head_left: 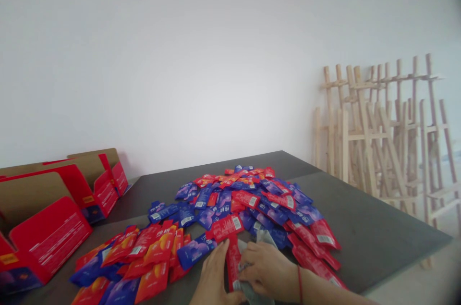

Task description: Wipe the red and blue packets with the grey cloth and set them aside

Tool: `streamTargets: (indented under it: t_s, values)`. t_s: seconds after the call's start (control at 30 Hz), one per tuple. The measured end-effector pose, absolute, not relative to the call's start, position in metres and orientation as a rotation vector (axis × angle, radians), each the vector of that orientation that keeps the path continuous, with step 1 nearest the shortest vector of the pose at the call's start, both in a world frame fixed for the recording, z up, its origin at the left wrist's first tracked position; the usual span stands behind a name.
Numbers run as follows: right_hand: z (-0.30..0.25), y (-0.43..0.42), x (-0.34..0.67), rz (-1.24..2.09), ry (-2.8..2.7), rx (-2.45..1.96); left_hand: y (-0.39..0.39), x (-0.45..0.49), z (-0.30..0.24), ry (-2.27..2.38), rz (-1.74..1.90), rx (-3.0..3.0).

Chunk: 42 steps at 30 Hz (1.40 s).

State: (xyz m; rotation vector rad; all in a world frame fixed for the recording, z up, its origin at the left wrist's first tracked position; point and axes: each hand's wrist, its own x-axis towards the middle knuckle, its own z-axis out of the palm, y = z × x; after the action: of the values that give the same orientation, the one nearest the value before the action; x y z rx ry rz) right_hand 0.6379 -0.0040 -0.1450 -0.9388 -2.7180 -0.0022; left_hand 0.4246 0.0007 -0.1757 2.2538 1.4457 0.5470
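Observation:
A heap of red and blue sachets (248, 201) covers the dark grey table (370, 228). Both my hands work at the heap's near edge. My left hand (212, 278) lies with fingers stretched out, resting beside a red sachet (233, 259) that stands on edge between the two hands. My right hand (268, 269), with a red string at the wrist, is curled over a grey-silver packet (252, 290) and pinches at the red sachet. The fingertips of both hands are partly hidden.
Three open red-and-brown cardboard display boxes (46, 233) stand in a row along the table's left side. Wooden easels (389, 137) lean against the white wall at the right, beyond the table's far corner. The table's right edge drops to a pale floor.

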Motion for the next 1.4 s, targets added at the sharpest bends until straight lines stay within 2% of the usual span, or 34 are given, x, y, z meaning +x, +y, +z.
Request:
streamTargets:
  t_s: [0.1,0.3,0.5,0.73,0.87,1.1,1.4]
  values:
    - [-0.146,-0.003,0.635,-0.02,-2.74,-0.9,0.001,0.425,-0.177,1.402,0.599,2.252]
    - [-0.138,0.029,0.611,-0.238,-2.667,-1.255,-0.006,0.431,-0.162,1.459,0.572,2.106]
    - [-0.147,0.033,0.595,-0.31,-2.727,-1.12,-0.004,0.43,-0.168,1.426,0.665,2.101]
    - [-0.151,-0.009,0.622,-0.28,-2.796,-0.742,-0.001,0.429,-0.172,1.393,0.622,2.178]
    - [-0.143,-0.008,0.633,-0.201,-2.796,-0.805,-0.003,0.43,-0.169,1.368,0.625,2.173]
    - [-0.138,0.03,0.609,-0.22,-2.69,-1.25,-0.004,0.432,-0.164,1.455,0.596,2.087]
    - [-0.141,-0.004,0.625,-0.178,-2.767,-0.976,-0.003,0.431,-0.164,1.414,0.571,2.163]
